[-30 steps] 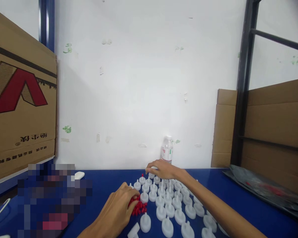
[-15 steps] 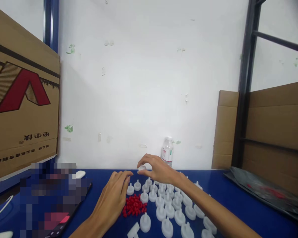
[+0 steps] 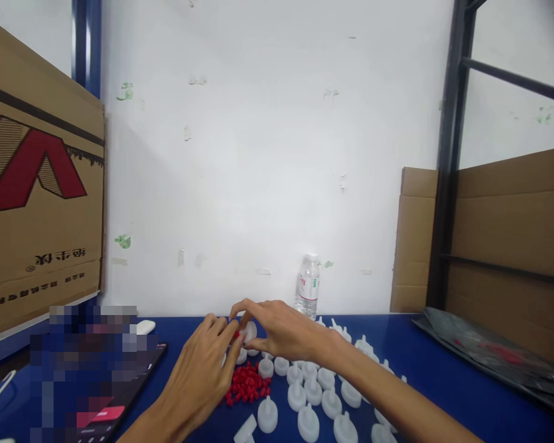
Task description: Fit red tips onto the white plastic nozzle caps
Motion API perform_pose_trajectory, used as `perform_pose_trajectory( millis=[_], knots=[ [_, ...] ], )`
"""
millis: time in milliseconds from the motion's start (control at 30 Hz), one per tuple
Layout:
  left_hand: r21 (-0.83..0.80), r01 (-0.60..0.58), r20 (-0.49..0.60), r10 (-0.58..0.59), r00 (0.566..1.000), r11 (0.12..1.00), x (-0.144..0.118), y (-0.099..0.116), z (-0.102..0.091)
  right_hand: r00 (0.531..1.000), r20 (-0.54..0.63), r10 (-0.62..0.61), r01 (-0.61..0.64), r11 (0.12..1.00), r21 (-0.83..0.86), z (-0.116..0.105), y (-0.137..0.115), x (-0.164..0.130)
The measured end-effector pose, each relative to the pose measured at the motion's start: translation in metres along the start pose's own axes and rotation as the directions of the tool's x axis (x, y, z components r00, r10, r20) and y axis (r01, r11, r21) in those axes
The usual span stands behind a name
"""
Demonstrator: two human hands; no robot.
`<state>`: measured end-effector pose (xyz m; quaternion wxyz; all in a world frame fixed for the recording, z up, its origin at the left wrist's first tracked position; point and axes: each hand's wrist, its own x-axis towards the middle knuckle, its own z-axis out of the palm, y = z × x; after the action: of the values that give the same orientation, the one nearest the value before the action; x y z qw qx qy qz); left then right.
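While the left hand [image 3: 200, 363] is pinching a small red tip [image 3: 236, 334] between its fingertips, the right hand [image 3: 281, 329] is gripping a white spouted cap [image 3: 250, 337] between thumb and fingers. Both held parts are meeting, or nearly so, above the blue table [image 3: 397, 335]; the fingers are hiding whether they are touching. Just below the hands, a heap of red tips [image 3: 248, 384] is lying loose on the tabletop, held by no tray. Other white spouted caps [image 3: 308, 423] are standing spout-up beside the heap and under the right forearm, and a white T-shaped piece [image 3: 245, 429] is lying near the front edge of view.

Of the containers, a clear bottle [image 3: 308, 288] with a white top is standing behind the right hand against the wall; how full it is, I cannot tell. At far right a dark plastic bag [image 3: 489, 351] is lying flat, red showing on its surface or through it. On the left a printed cardboard box [image 3: 69, 227] is hiding whatever it is holding.
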<state>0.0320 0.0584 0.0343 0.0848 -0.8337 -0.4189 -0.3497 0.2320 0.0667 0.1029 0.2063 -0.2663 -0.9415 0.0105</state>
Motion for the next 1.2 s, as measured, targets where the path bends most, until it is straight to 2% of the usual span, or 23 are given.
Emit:
perform_pose_trajectory(
  millis=[133, 233, 267, 333, 400, 467, 533, 633, 800, 900, 1033, 1133, 1200],
  knots=[
    [-0.106, -0.064, 0.031, 0.067, 0.997, 0.992, 0.000, -0.007, -0.002, 0.994, 0.047, -0.102, 0.109, 0.980, -0.166, 0.007, 0.002, 0.002],
    [-0.179, 0.004, 0.000, -0.004, 1.000, 0.984, -0.001, -0.007, -0.008, 0.982, 0.010, -0.190, 0.184, 0.939, -0.291, 0.015, 0.002, 0.004],
    [-0.217, 0.033, -0.028, -0.040, 0.999, 0.976, -0.002, -0.004, -0.011, 0.984, -0.040, -0.173, 0.152, 0.939, -0.309, 0.018, 0.004, 0.005],
    [-0.313, 0.063, -0.062, -0.086, 0.994, 0.948, -0.003, 0.005, -0.017, 0.982, -0.187, -0.032, -0.025, 0.955, -0.296, 0.022, 0.016, 0.005],
    [-0.383, 0.027, -0.037, -0.044, 0.998, 0.923, -0.004, 0.014, -0.021, 0.930, -0.325, 0.169, -0.248, 0.944, -0.219, 0.023, 0.036, 0.002],
    [-0.368, -0.034, -0.010, 0.033, 0.999, 0.929, -0.004, 0.019, -0.020, 0.895, -0.360, 0.264, -0.342, 0.923, -0.173, 0.024, 0.060, -0.003],
    [-0.296, -0.054, 0.015, 0.061, 0.998, 0.954, -0.002, 0.017, -0.015, 0.893, -0.333, 0.302, -0.367, 0.918, -0.152, 0.027, 0.080, -0.008],
    [-0.197, -0.003, 0.079, 0.019, 0.997, 0.980, -0.001, 0.007, -0.004, 0.919, -0.244, 0.309, -0.345, 0.931, -0.120, 0.034, 0.095, -0.011],
    [-0.145, -0.022, 0.171, 0.047, 0.984, 0.989, -0.004, 0.001, 0.008, 0.962, -0.047, 0.270, -0.272, 0.960, -0.064, 0.049, 0.090, -0.012],
    [-0.154, -0.043, 0.248, 0.081, 0.965, 0.987, -0.007, 0.003, 0.010, 0.965, 0.001, 0.262, -0.262, 0.965, -0.035, 0.051, 0.086, -0.014],
    [-0.181, -0.028, 0.317, 0.085, 0.944, 0.983, -0.009, 0.007, 0.010, 0.961, -0.045, 0.273, -0.274, 0.962, -0.006, 0.040, 0.083, -0.013],
    [-0.203, -0.017, 0.346, 0.088, 0.934, 0.979, -0.010, 0.008, 0.009, 0.946, -0.139, 0.293, -0.294, 0.956, 0.019, 0.016, 0.086, -0.013],
    [-0.202, -0.028, 0.353, 0.099, 0.930, 0.979, -0.009, 0.007, 0.009, 0.920, -0.233, 0.316, -0.316, 0.948, 0.038, -0.004, 0.093, -0.018]
  ],
)
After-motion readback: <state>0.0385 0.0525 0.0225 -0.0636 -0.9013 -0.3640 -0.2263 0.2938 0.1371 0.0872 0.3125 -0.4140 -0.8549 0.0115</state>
